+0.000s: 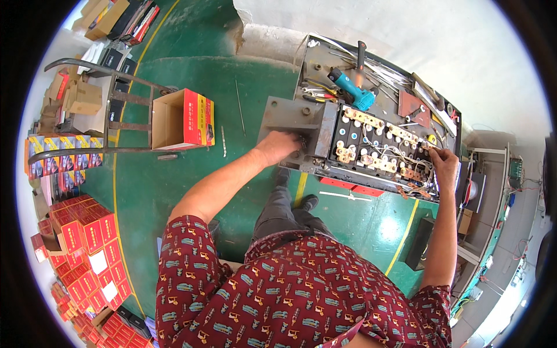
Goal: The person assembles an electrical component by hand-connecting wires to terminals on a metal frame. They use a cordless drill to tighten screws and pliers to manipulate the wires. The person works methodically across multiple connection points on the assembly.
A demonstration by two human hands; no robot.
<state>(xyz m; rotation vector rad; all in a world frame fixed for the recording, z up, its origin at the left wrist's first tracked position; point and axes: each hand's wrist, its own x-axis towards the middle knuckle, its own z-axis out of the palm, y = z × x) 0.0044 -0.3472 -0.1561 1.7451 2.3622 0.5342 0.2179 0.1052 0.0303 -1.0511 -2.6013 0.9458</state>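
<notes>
My left hand (278, 147) reaches into a recess of a grey metal bracket (277, 113) at the bench's left end. Its fingers are bunched over small dark bits, and what they grip is too small to tell. At the right end of a black battery pack (343, 139), my right hand (445, 165) has thumb and fingers pinched together near a brass-coloured connecting bar (403, 134). Whatever sits between those fingertips is hidden. More metal bars and thin loose wires lie across the pack, among white round caps.
Behind the pack are a teal power tool (353, 90), a hammer (361, 57), pliers (318, 93) and several metal rods. A hand truck (130, 126) with an open red carton (184, 120) stands left, near stacked red boxes (87, 238). Shelving (484, 203) stands right.
</notes>
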